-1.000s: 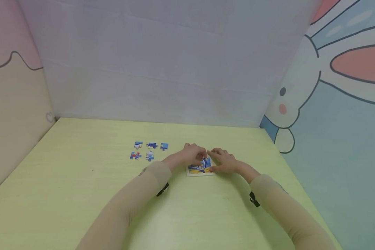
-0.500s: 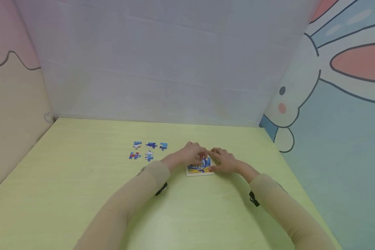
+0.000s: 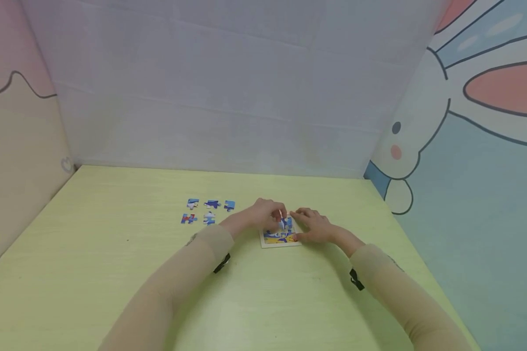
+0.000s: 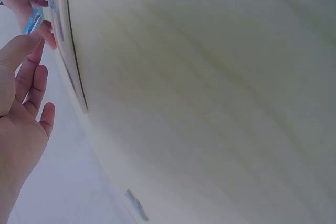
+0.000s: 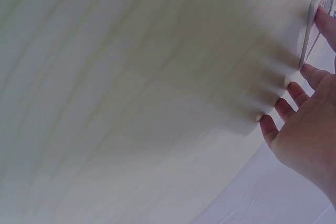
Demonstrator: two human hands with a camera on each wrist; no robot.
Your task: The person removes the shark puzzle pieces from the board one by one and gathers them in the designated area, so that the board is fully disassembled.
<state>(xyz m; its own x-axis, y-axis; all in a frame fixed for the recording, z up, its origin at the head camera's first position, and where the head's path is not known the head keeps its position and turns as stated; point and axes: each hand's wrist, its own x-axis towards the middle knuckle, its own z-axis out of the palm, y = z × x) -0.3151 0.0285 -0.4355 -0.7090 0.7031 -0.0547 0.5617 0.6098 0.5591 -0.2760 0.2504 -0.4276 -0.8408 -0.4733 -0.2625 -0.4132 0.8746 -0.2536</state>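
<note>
Left hand (image 3: pixel 265 214) first: its fingers are curled and pinch a small blue puzzle piece (image 3: pixel 283 223), tilted up on edge over the puzzle board (image 3: pixel 280 237). The board lies flat on the tabletop (image 3: pixel 114 273), a little right of the middle and nearer the back edge than the front. I judge the piece light, thin and stiff, probably card, so it should bend or slip if squeezed hard; I would hold it by its side edges with thumb and fingertip and leave the tabs free. The left forearm, in a beige sleeve (image 3: pixel 202 248), comes in from the front edge and angles toward the board.

To the left of that hand, toward the back left of the tabletop, five loose pieces (image 3: pixel 208 210) sit in two short rows, well apart from the board.

On the right, my right hand (image 3: pixel 318 226) rests with straight, spread fingers against the board's right edge, gripping nothing, the wrist low on the tabletop.
</note>
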